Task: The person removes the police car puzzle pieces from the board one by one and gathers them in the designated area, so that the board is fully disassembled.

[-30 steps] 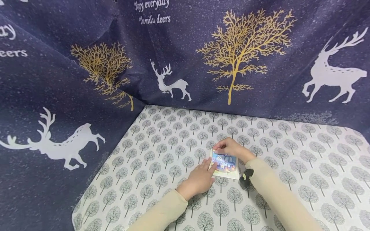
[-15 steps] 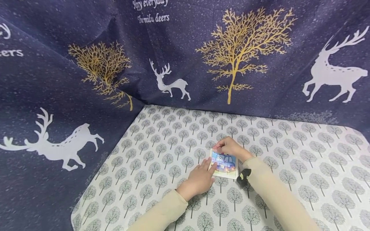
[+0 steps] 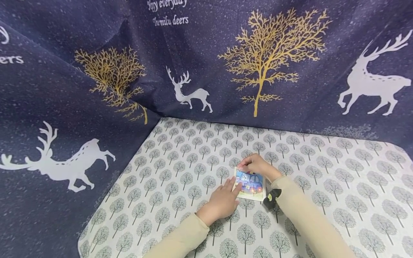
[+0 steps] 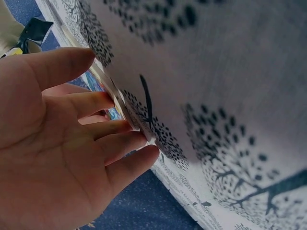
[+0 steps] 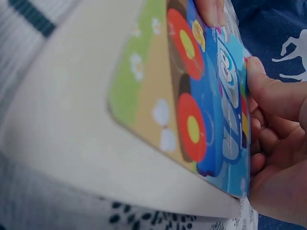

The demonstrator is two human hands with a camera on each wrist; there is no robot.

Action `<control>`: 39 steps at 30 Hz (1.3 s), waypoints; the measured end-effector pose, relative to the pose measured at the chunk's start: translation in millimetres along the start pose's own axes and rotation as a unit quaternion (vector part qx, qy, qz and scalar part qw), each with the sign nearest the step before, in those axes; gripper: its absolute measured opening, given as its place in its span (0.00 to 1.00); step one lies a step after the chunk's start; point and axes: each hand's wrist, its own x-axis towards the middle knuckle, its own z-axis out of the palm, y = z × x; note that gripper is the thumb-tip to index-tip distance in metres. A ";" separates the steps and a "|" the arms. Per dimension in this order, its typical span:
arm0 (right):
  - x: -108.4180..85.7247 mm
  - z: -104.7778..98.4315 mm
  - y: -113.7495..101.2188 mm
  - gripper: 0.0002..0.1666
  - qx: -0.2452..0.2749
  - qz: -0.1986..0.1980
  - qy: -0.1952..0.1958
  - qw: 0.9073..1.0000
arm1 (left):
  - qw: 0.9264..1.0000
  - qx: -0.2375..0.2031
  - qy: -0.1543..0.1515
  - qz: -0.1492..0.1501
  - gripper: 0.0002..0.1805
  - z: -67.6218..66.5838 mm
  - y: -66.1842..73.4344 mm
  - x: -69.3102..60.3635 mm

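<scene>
A small jigsaw puzzle (image 3: 250,183) with a blue cartoon car lies in a pale tray (image 3: 251,196) on the table. My left hand (image 3: 222,199) rests along its left side, fingers fairly straight, with fingertips on the puzzle and the tray's edge. In the left wrist view, the left hand (image 4: 81,134) has its fingers extended against that edge. At the far edge my right hand (image 3: 256,166) has curled fingers, with thumb and fingertips meeting near the far left corner. The right wrist view has the right thumb (image 5: 268,88) against the puzzle's edge; the fingers behind are partly hidden.
A white tablecloth (image 3: 180,182) printed with grey trees covers the table. Dark blue curtains (image 3: 206,53) with deer and golden trees hang behind and to the left. A black strap-like item (image 3: 272,199) is on the right wrist, close beside the tray.
The right forearm and black wrist item have shifted slightly left, while the right fingertips stay near the puzzle's far left corner. The left hand has stayed almost still beside the tray.
</scene>
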 end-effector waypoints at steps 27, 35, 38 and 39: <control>-2.4 3.5 -6.1 0.08 -0.035 0.026 0.016 0.999 | 0.999 0.034 -0.005 0.000 0.34 -1.5 6.3 0.8; -1.8 5.2 -1.2 0.07 -0.056 -0.002 0.020 0.998 | 0.999 0.015 -0.017 0.047 0.37 3.5 14.1 -0.2; -1.0 3.7 -2.1 0.07 -0.066 -0.008 0.018 0.998 | 0.998 -0.028 -0.015 0.062 0.41 2.4 16.8 2.9; -1.0 2.8 -2.5 0.07 -0.068 -0.010 0.018 0.997 | 0.997 -0.032 -0.016 0.067 0.43 1.7 17.4 4.6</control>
